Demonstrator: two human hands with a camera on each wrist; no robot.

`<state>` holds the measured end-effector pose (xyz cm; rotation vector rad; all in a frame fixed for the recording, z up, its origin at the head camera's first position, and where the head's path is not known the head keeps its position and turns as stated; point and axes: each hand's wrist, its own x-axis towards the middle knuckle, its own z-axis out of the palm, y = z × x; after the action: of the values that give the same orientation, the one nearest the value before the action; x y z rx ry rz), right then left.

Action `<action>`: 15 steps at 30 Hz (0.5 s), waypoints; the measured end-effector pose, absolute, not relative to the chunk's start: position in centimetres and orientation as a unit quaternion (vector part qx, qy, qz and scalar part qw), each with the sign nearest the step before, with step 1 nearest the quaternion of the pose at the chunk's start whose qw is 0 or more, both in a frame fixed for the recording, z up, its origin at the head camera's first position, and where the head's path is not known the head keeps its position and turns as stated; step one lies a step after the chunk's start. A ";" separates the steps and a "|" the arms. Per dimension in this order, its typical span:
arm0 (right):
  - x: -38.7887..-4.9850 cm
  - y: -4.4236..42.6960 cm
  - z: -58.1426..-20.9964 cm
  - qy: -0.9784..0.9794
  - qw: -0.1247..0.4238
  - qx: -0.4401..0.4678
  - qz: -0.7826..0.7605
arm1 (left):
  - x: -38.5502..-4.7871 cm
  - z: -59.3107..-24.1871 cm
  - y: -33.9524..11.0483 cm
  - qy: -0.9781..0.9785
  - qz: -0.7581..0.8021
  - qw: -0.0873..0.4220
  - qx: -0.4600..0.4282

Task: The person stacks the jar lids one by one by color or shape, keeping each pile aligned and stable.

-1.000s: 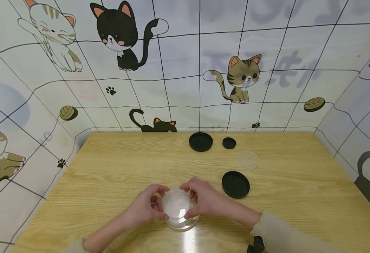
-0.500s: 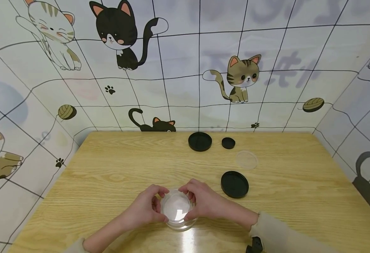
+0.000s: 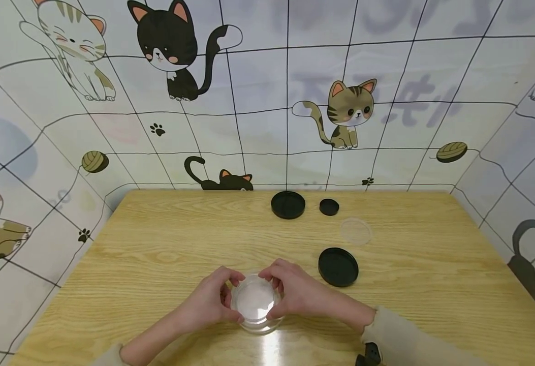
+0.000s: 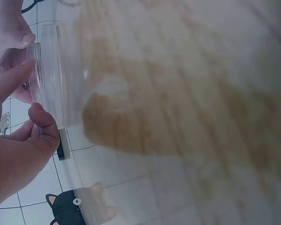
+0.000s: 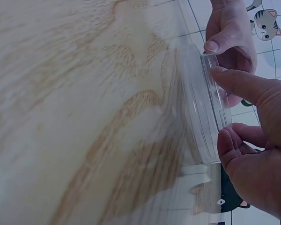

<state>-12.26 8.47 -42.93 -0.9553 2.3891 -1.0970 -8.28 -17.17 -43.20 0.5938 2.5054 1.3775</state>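
Presumably to keep it level, left hand and right hand share a pinching grip on opposite edges of the clear disc, above a clear dish on the bench.

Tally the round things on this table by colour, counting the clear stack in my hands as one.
Black: 3 (far larger disc, far small disc, nearer disc)
Clear: 2 (loose disc, and the stack held by the left hand and right hand)
Total: 5
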 end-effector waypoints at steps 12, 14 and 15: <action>-12.4 8.3 -43.3 0.841 0.176 -0.339 -0.382 | -8.4 -43.5 -17.1 0.861 0.454 0.101 0.205; -12.4 8.3 -43.4 0.840 0.177 -0.340 -0.384 | -8.4 -43.6 -17.1 0.862 0.452 0.099 0.207; -12.4 8.3 -43.4 0.840 0.178 -0.340 -0.384 | -8.4 -43.6 -17.1 0.862 0.451 0.099 0.208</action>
<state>-12.39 8.28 -43.37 -0.9618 2.3759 -1.0870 -8.44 -17.12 -43.60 0.6158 2.5514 1.3334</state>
